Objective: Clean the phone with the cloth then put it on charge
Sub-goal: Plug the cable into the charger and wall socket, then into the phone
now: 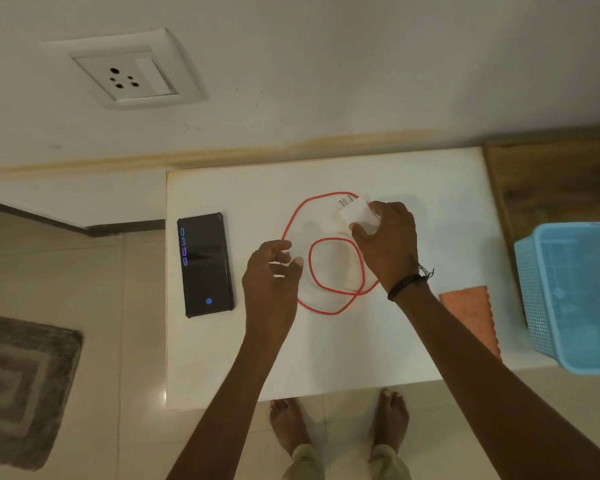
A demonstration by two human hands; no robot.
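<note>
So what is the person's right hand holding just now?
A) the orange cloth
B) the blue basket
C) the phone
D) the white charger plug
D: the right hand grips the white charger plug, its pins pointing away, while the phone lies on the table, and the orange cloth and blue basket sit untouched.

At right edge you see a blue mesh basket; at lower left, a grey patterned floor mat.
</note>
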